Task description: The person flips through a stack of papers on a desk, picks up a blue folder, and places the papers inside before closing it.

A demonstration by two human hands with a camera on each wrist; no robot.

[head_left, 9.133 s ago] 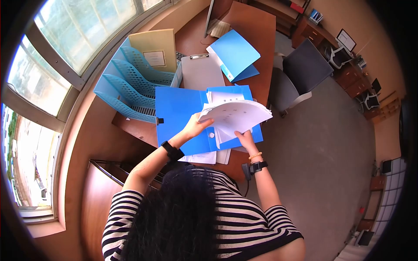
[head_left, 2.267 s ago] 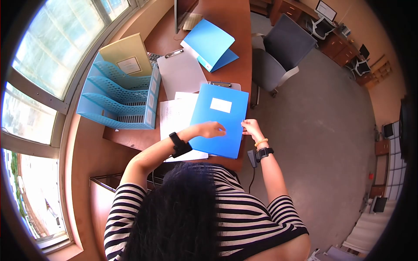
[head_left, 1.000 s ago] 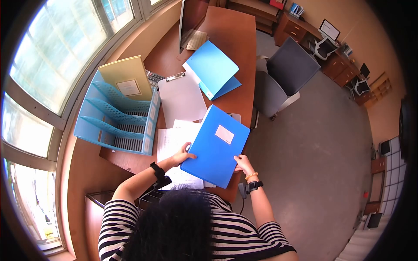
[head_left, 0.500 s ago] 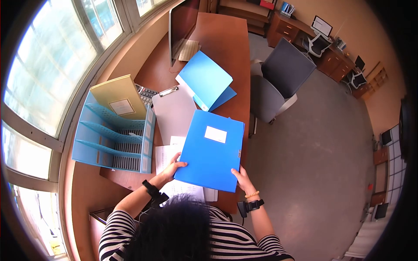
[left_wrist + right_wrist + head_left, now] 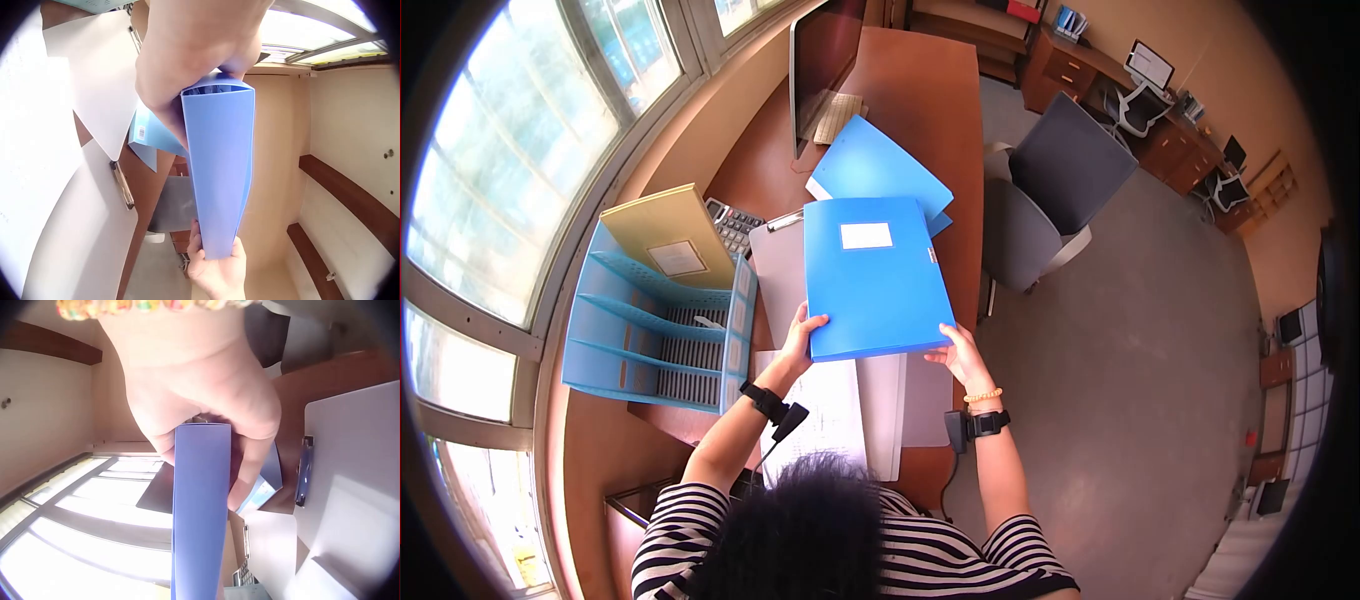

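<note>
A closed blue file binder (image 5: 875, 285) with a white label on its cover is held up over the desk. My left hand (image 5: 798, 338) grips its near left corner, thumb on the cover. The near right corner is held by my right hand (image 5: 962, 358), the thumb on top and the fingers below. In the left wrist view the binder's narrow side (image 5: 219, 169) faces the camera, with a hand at each end. The right wrist view shows my right thumb and fingers on either side of the binder's edge (image 5: 201, 506).
Loose papers (image 5: 815, 420) and clipboards lie beneath. A light blue folder (image 5: 878, 160) stands behind the binder. At left is a blue file rack (image 5: 590, 345) with a tan folder (image 5: 670, 235), near a calculator (image 5: 735, 225). A monitor (image 5: 820, 70) and office chair (image 5: 1060, 180) are farther off.
The binder was open with its sheets being leafed through, then got closed. Both hands have since taken hold of it, lifted it, and moved it farther from the body, toward the light blue folder.
</note>
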